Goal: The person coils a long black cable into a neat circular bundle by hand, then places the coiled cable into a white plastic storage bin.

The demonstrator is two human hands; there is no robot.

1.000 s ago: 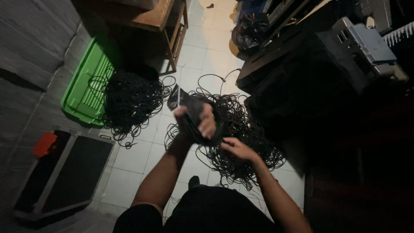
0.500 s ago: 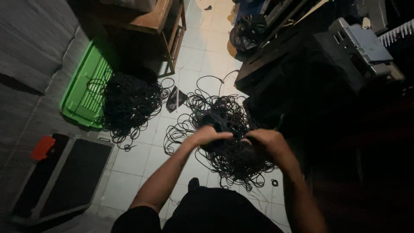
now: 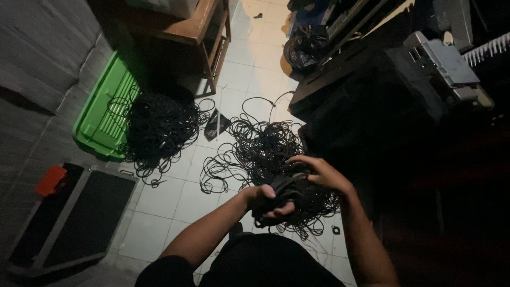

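Observation:
My left hand (image 3: 264, 200) and my right hand (image 3: 321, 174) both grip a dark bundle of black cable (image 3: 289, 190), held low over a tangled pile of black cables (image 3: 264, 149) on the white tiled floor. The left hand cups the bundle from below; the right hand's fingers curl over its top. A second, denser heap of black cables (image 3: 159, 125) lies to the left, partly on a green plastic lid (image 3: 98, 119).
A wooden table (image 3: 196, 26) stands at the top. A black case with an orange latch (image 3: 69, 212) lies at bottom left. Dark equipment boxes (image 3: 372, 101) and a grey device (image 3: 449, 61) crowd the right. A small black ring (image 3: 336, 229) rests on the tiles.
My left hand came down from a raised position to meet the right hand, and both now hold the cable bundle lower, nearer my body.

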